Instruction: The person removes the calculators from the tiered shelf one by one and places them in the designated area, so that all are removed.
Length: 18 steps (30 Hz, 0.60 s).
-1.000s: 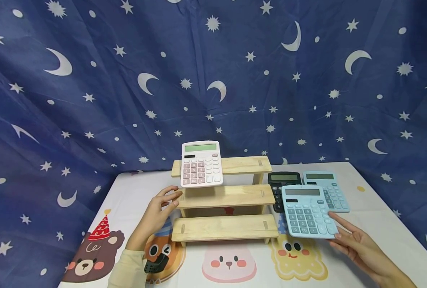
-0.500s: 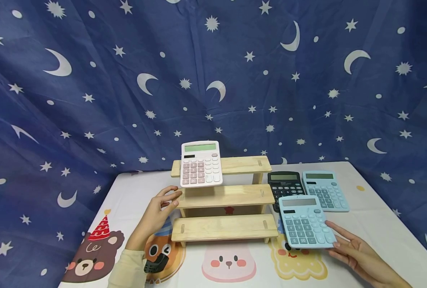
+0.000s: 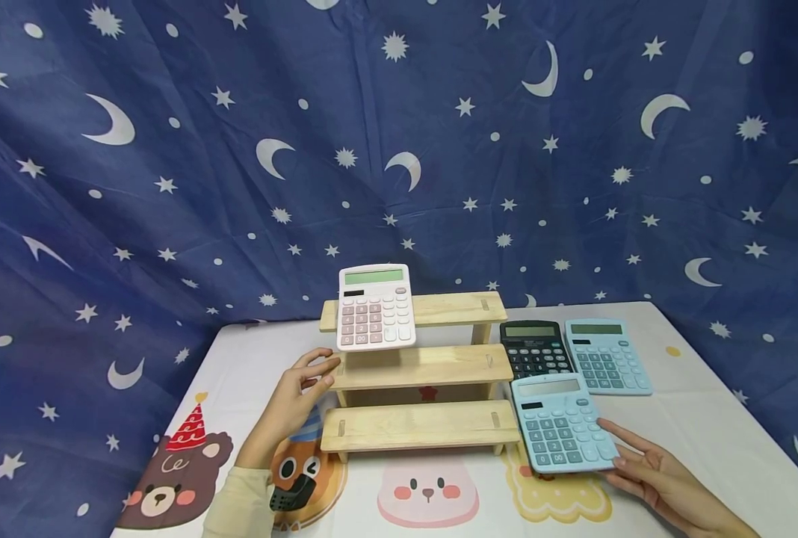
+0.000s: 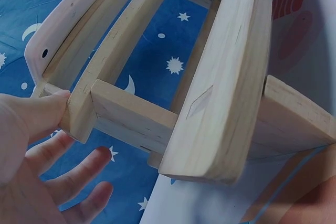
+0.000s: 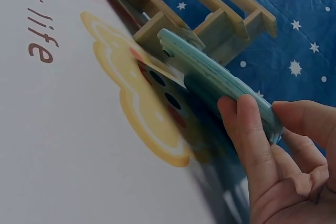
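Observation:
My right hand [image 3: 668, 478] pinches the lower right edge of a light blue calculator [image 3: 563, 426], thumb on one face and fingers on the other. In the right wrist view, this calculator [image 5: 210, 66] is tilted above the cloth. My left hand [image 3: 291, 403] touches the left end of the middle board of a three-tier wooden shelf [image 3: 426, 366]. The left wrist view has the hand [image 4: 47, 161] with its thumb at the board's end and the other fingers spread loosely. A white and pink calculator [image 3: 376, 308] leans on the top tier, at its left.
Behind the held calculator, a black calculator [image 3: 533, 347] and another light blue one [image 3: 607, 357] lie on the printed white tablecloth [image 3: 695, 403], right of the shelf. A blue curtain [image 3: 439, 149] with moons and stars hangs behind.
My right hand has moved the light blue calculator toward me and slightly left, uncovering more of the black calculator. My left hand and the shelf have stayed in place.

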Tool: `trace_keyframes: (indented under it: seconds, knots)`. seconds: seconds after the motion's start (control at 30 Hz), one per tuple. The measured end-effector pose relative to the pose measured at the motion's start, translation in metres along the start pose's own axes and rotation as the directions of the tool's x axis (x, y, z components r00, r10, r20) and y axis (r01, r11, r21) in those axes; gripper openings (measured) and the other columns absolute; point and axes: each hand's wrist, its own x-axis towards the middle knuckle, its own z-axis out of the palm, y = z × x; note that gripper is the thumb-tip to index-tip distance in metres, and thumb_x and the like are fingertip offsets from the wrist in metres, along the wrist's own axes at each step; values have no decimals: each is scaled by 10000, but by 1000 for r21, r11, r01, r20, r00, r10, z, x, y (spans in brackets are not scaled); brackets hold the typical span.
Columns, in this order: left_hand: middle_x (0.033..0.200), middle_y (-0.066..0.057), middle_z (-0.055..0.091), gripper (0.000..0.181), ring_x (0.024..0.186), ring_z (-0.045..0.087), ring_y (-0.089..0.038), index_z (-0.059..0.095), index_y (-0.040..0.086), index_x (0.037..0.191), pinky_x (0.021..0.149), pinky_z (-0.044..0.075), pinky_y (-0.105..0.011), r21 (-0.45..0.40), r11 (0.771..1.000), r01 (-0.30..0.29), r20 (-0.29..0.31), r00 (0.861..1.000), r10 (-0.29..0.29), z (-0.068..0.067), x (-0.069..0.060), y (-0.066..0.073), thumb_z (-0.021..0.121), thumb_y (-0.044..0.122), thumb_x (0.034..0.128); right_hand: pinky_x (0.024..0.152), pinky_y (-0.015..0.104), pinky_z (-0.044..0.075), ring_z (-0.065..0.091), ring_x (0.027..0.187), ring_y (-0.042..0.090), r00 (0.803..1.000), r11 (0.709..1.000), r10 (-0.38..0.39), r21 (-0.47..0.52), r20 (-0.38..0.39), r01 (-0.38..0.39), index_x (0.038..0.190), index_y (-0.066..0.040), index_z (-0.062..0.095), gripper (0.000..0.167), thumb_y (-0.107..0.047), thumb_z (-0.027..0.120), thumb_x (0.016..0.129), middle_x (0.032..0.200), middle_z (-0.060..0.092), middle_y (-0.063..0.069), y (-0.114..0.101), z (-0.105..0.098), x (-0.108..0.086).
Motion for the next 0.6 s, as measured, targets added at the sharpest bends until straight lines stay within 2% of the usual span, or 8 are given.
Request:
trace_keyframes:
  seconds: [0.1,0.27,0.4,0.5,0.6]
  knots:
    - [1480,-231,505,358,1364,498,-433,634,-11,1348,990,502,-572,-2,1000,-4,3,1000,4,0,0,0,590,127,1021,1058,296,501,637,1212,50,1000,1000,-2,8,17,2,1330,-485,589,578,-27,325,1096,1335,631,-170,0,0,1]
    - [1473,-214,520,357,1361,507,-416,640,-3,1345,980,517,-511,6,1000,-4,-1,1000,4,0,1,-1,594,136,1019,1078,281,480,664,1098,56,999,1000,4,24,51,-5,1343,-485,585,583,-29,316,1099,1128,639,-47,2,-1,2]
    - [1473,-223,517,359,1362,504,-424,639,-5,1345,977,515,-509,11,1000,-4,-1,1000,4,-1,0,-1,594,142,1021,1088,292,472,656,1151,75,997,1000,-13,20,79,11,1373,-456,571,593,-11,293,1098,1216,632,-34,4,-4,3]
    - [1475,-228,512,360,1363,505,-424,637,-6,1347,985,510,-535,12,1000,-2,-1,1000,2,0,0,-1,594,142,1021,1077,303,484,644,1188,72,999,1000,-9,-23,48,11,1365,-455,567,577,-12,315,1093,1263,630,-33,6,-7,2]
    - [1478,-231,509,360,1358,511,-425,636,-10,1347,991,507,-562,9,1000,-3,-2,1000,3,0,0,0,593,136,1020,1060,309,499,641,1188,47,999,996,13,-92,-31,-15,1316,-485,572,537,-40,378,1086,1233,642,-53,6,-9,2]
